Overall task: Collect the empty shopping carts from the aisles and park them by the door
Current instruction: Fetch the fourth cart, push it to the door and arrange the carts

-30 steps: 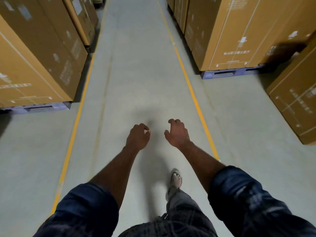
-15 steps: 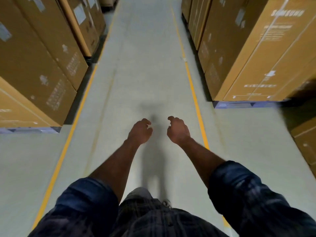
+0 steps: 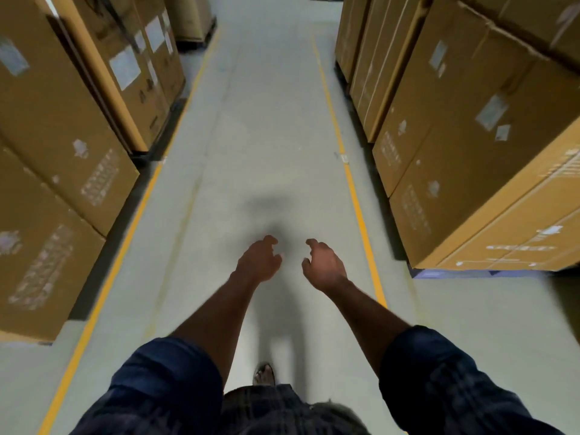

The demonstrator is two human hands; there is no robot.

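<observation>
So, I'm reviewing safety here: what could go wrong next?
The pallet corner under the right-hand cardboard boxes sits at floor level near the yellow line; the foot straying over could catch it. No cart is in view, and the left hand and right hand hold nothing, so this aisle may yield none.

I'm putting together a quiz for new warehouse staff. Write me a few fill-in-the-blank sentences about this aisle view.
1. The left hand and the right hand each hold ____.
2. The lines painted on the floor are ____ in colour.
3. Cardboard boxes stand along ____ sides of that floor.

Missing words: nothing; yellow; both.
</observation>
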